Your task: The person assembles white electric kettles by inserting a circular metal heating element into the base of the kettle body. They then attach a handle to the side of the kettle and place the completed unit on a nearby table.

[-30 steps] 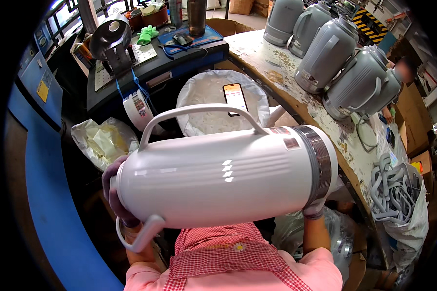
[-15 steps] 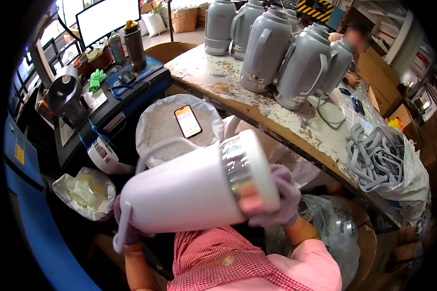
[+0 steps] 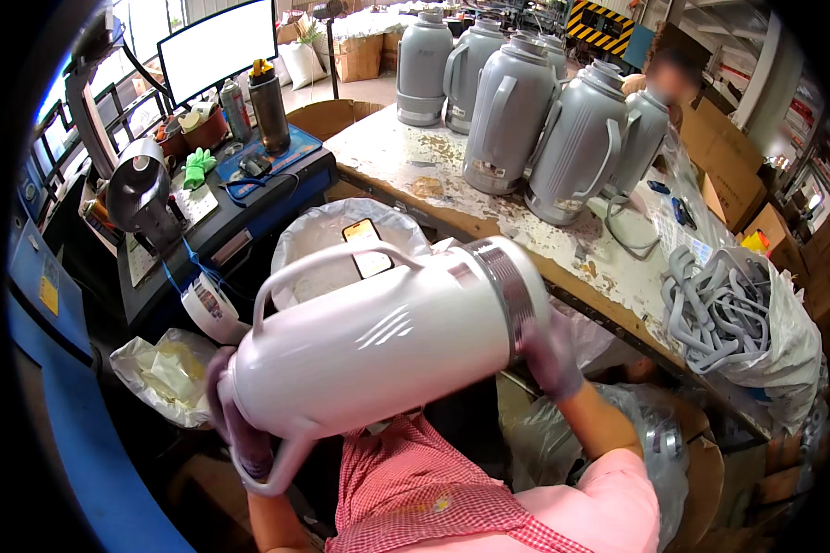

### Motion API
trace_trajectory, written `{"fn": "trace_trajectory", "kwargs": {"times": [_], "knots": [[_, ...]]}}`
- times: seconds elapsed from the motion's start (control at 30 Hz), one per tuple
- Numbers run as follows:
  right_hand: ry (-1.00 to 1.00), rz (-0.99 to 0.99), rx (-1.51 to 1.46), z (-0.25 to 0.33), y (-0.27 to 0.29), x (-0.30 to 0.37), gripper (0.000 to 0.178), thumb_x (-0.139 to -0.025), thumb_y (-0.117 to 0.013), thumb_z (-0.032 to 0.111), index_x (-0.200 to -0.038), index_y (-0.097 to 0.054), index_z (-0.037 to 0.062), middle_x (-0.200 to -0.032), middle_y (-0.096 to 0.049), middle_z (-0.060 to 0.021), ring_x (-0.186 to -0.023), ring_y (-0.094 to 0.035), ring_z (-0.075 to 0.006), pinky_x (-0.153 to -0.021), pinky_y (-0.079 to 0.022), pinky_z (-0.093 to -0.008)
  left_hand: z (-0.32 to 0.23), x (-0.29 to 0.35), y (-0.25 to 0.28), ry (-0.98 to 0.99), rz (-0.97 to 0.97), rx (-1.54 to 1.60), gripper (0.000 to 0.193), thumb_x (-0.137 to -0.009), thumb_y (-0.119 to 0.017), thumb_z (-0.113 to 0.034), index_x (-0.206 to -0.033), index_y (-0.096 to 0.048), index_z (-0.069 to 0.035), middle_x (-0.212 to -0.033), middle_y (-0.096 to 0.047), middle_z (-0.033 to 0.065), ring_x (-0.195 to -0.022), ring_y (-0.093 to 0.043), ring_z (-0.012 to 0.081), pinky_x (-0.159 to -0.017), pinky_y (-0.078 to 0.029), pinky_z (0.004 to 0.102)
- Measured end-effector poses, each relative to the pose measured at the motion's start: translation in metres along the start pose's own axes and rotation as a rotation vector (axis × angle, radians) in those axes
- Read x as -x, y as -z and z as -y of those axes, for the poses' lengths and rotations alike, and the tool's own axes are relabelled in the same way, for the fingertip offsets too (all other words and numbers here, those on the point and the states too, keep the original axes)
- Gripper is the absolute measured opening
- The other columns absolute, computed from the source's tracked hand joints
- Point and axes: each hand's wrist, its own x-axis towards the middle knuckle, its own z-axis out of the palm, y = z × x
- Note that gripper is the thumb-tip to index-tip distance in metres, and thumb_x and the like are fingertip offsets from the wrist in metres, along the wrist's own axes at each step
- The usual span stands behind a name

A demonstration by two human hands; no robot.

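Observation:
A pale grey thermos flask [image 3: 378,346] lies almost level across my lap, held up between my two gloved hands. Its long side handle [image 3: 332,253] faces away from me, and a smaller loop handle [image 3: 281,465] hangs below its left end. White slanted stripes show on the body, and a shiny silver band [image 3: 507,281] rings the right end. My left hand [image 3: 231,415] is wrapped round the left end, its fingers partly hidden. At the right end my right hand [image 3: 551,350] grips the rim by the silver band, somewhat blurred.
Several grey thermos flasks [image 3: 507,120] stand on the worn white table [image 3: 415,170]. Grey handles [image 3: 719,304] fill a bag at the table's right end. A phone [image 3: 369,249] rests on a lined bin [image 3: 309,240] beyond the flask. A person [image 3: 669,88] sits across the table.
The flask has turned about its long axis, bringing the stripes and side handle into fuller view. Its right end has risen a little, and my right hand has shifted on the rim.

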Motion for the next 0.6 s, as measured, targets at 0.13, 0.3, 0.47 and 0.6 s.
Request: {"fn": "trace_trajectory", "kwargs": {"times": [0.13, 0.3, 0.47, 0.6], "knots": [[-0.242, 0.192, -0.222, -0.080, 0.017, 0.005, 0.078, -0.094, -0.054, 0.066, -0.129, -0.058, -0.0036, -0.116, -0.063, -0.0124, -0.108, -0.060, -0.0209, -0.097, -0.047, -0.0339, -0.036, -0.018, -0.034, -0.440, 0.094, -0.212, 0.064, -0.096, -0.064, -0.035, -0.148, -0.040, -0.007, -0.145, -0.048, 0.0192, -0.125, -0.053, 0.0306, -0.105, -0.047, 0.0415], [0.879, 0.418, 0.541, 0.004, -0.011, 0.028, 0.102, -0.068, -0.076, 0.074, -0.143, -0.053, 0.0097, -0.154, -0.035, -0.0234, -0.147, -0.025, -0.0460, -0.119, -0.020, -0.0574, 0.061, -0.040, 0.075, -0.274, 0.197, -0.728, 0.050, -0.099, -0.057, -0.024, -0.141, -0.045, -0.001, -0.140, -0.051, 0.0173, -0.127, -0.051, 0.0300, -0.109, -0.041, 0.0457], [0.418, 0.102, 0.074, -0.078, -0.026, 0.005, 0.059, -0.095, -0.047, 0.055, -0.118, -0.064, 0.0037, -0.112, -0.061, -0.0174, -0.102, -0.057, -0.0309, -0.088, -0.047, -0.0422, -0.004, -0.028, -0.021, -0.557, 0.017, -0.221, 0.045, -0.100, -0.057, -0.029, -0.138, -0.048, -0.007, -0.142, -0.049, 0.0187, -0.128, -0.049, 0.0325, -0.109, -0.040, 0.0497], [-0.480, 0.206, -0.213, -0.178, -0.017, -0.028, 0.064, -0.107, -0.030, 0.052, -0.113, -0.064, -0.0020, -0.095, -0.073, -0.0126, -0.079, -0.071, -0.0229, -0.069, -0.059, -0.0336, -0.078, -0.033, -0.080, -0.678, 0.304, 0.337, 0.028, -0.095, -0.063, -0.029, -0.115, -0.059, -0.010, -0.114, -0.064, 0.0212, -0.101, -0.063, 0.0344, -0.095, -0.050, 0.0526]]}}
